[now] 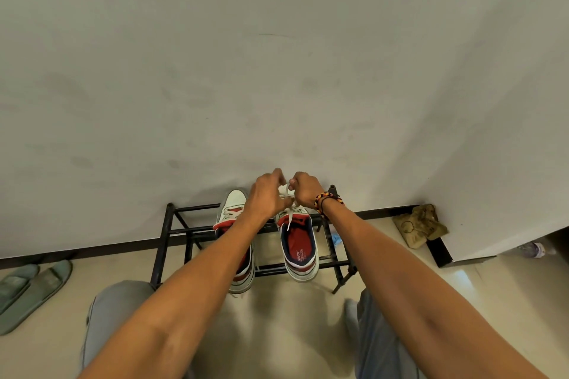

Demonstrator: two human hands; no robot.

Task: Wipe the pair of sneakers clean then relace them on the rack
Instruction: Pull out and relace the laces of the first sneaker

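From the head view, the pair of white sneakers with red and navy linings sits side by side on the low black metal rack (172, 226) against the grey wall. Both hands meet over the toe end of the right-side sneaker (298, 243): the left hand (265, 195) and the right hand (304, 191) each pinch the white lace (288, 215). I'd judge lacing is underway; keeping both ends even and pulling snug at each eyelet would serve best. The left-side sneaker (231, 209) waits just beside.

Black metal rack (172, 226), matt; cloth lace (289, 218); glossy tiled floor (462, 280); matt wall (277, 71); crumpled brown paper bag (420, 226).
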